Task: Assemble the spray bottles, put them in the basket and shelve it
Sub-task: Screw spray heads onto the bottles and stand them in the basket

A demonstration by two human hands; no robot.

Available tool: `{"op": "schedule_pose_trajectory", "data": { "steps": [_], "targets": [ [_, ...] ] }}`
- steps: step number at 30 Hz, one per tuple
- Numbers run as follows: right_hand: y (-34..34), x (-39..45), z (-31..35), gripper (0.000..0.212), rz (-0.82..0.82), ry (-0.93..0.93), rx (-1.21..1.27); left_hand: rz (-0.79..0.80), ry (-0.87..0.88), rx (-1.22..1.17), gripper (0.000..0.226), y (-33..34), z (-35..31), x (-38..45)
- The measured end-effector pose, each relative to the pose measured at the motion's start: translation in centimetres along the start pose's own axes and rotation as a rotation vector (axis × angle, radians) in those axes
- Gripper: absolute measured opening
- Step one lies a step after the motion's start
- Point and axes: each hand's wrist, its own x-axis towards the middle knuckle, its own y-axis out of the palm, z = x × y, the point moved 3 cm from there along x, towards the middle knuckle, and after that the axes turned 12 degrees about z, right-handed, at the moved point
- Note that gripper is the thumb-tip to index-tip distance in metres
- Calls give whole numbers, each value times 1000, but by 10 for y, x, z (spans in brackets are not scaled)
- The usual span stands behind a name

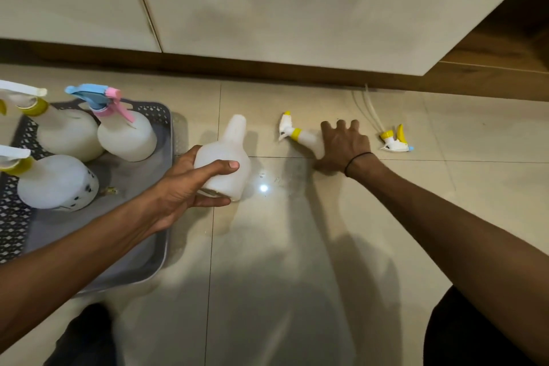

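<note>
Left hand (190,184): I see it wrapped round the base of a capless white bottle (225,157), thumb across the front — bottle tilted, neck pointing away.
Right hand (344,142): palm down on the floor, fingers spread, resting on a second bottle (303,135) lying flat with a yellow-collared head; whether it grips, I cannot tell.
Writing: none legible.
Loose sprayer (396,139): just right of the right hand — yellow trigger, tube trailing.
Basket (160,157): grey, left of left hand, holding three assembled bottles.

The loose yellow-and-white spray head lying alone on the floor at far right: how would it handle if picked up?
The spray head is probably light, being small plastic. Its thin dip tube trails in a curve, so it likely flops when lifted. Lying on its side, irregularly shaped, it seems unlikely to roll.
</note>
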Motion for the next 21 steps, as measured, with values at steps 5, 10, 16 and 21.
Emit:
{"op": "schedule_pose_trajectory", "data": {
  "steps": [5, 10, 16, 21],
  "targets": [
    [2, -14, 87, 106, 43, -156, 137, -24, 25, 1, 80, -3, -2, -3],
    [-1, -16, 138, 99, 116, -255, 263, -77, 33, -3, 86, -10, 1, -14],
    [-5, -20, 135, 95, 156, -220, 387, -122, -45, 55, 78, -18, 19, -24],
    [-2, -19, 124, 89, 194, -192, 562, -131, -98, 154, 78, -9, 29, -21]
  ]
}}
